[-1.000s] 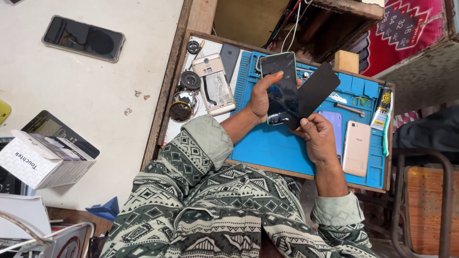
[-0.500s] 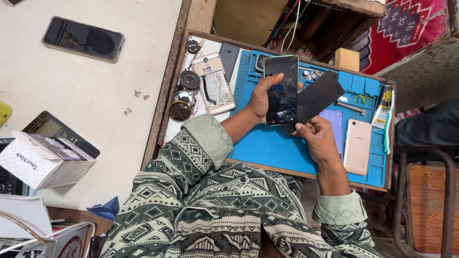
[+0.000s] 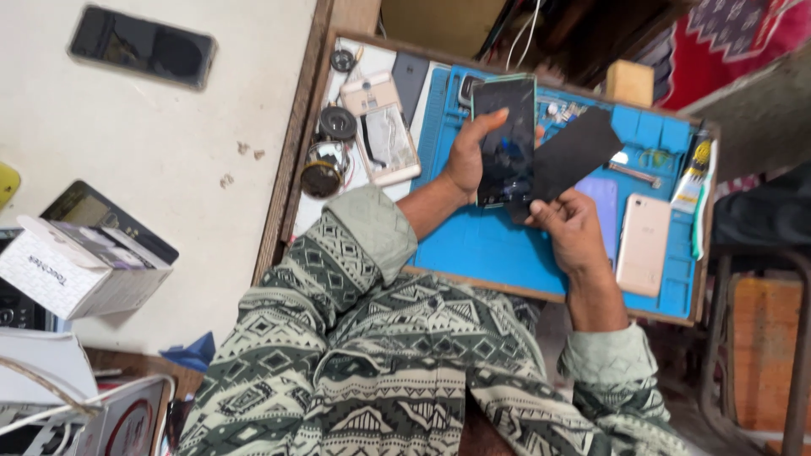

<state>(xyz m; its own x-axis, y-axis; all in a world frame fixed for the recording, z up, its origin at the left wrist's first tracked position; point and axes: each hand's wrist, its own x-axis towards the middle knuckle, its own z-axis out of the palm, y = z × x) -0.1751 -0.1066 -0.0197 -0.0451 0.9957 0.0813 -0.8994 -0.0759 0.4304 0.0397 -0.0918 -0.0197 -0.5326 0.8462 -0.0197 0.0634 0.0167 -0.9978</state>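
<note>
Phone [image 3: 505,139] sits upright in my left hand [image 3: 467,156], grip clamped around its edges above the blue mat [image 3: 481,245]. Right hand [image 3: 568,221] pinches the black panel [image 3: 574,154] beside it; I'd line corners up first, no flexing.

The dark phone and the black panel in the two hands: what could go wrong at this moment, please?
1. The left hand holds the dark phone in the air, gripped mostly along one edge; it might slip onto the blue mat.
2. The right hand pinches the black panel at one corner only, so it could bend or fall.
3. The pink-gold phone lies close to the right hand and could be knocked.
</note>
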